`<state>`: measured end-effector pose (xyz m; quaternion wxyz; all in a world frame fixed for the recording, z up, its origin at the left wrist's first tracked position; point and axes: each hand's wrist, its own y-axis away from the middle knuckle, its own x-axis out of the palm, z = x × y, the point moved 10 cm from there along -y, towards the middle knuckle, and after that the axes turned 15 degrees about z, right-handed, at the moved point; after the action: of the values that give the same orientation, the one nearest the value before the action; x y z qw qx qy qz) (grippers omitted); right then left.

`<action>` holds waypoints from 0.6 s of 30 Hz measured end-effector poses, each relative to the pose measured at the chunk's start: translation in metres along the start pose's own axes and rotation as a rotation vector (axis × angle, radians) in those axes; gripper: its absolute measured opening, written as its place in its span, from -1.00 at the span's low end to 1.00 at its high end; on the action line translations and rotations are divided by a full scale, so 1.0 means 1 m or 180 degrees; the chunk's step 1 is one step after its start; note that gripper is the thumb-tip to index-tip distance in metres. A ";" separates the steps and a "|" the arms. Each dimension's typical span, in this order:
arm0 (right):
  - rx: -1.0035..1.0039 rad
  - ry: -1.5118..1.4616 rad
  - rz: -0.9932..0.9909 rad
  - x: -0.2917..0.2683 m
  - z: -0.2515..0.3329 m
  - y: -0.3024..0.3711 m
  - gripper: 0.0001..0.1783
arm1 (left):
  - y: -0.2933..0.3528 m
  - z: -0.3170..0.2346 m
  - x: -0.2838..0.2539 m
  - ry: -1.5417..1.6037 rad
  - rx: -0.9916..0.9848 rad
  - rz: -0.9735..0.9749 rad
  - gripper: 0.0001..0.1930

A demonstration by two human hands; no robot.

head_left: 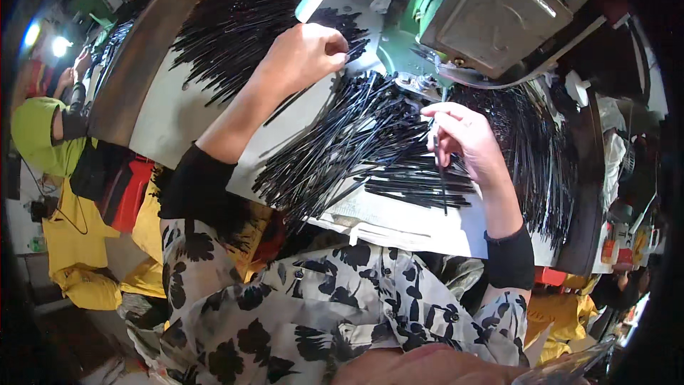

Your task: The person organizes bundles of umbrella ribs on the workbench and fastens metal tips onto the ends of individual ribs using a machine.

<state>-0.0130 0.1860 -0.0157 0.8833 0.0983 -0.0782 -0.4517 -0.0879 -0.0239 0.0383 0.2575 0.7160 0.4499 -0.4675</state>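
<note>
My right hand [463, 135] is closed in a pinch on a thin black strip [444, 192], which stands nearly upright below the machine head. The strip's upper end lies close to small metal parts [419, 85] at the machine's base. My left hand [303, 57] is curled with its fingertips together, over the edge of a large heap of black strips [242, 21]. What it grips, if anything, is hidden. Between my hands a second loose pile of black strips [335, 142] fans out toward my lap. More long strips [534, 157] lie in a dense bunch to the right of my right hand.
A green machine with a grey metal cover [499, 21] stands at the far side. Brown raised edges [135, 64] bound the white worktable left and right. A person in a yellow-green top [43, 132] works at far left. Yellow cloth [82, 242] hangs beyond the table.
</note>
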 end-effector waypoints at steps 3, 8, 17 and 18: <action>0.0164 0.0362 -0.0020 0.004 0.003 -0.003 -0.71 | -0.010 -0.019 0.016 0.1349 0.0339 0.0504 -0.75; 0.0072 0.0347 0.0042 0.008 -0.001 -0.010 -0.70 | -0.016 -0.042 0.047 0.1961 0.0380 0.1288 -0.75; 0.0031 0.0352 0.0004 0.004 0.000 -0.010 -0.69 | -0.016 -0.040 0.070 0.3033 -0.0013 0.1554 -0.70; 0.0030 0.0353 0.0004 0.004 0.001 -0.010 -0.69 | -0.016 -0.039 0.071 0.3032 -0.0013 0.1553 -0.70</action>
<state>-0.0189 0.1768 -0.0174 0.8861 0.1272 -0.0313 -0.4446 -0.0734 0.0432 -0.0084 0.1274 0.9322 0.3383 -0.0165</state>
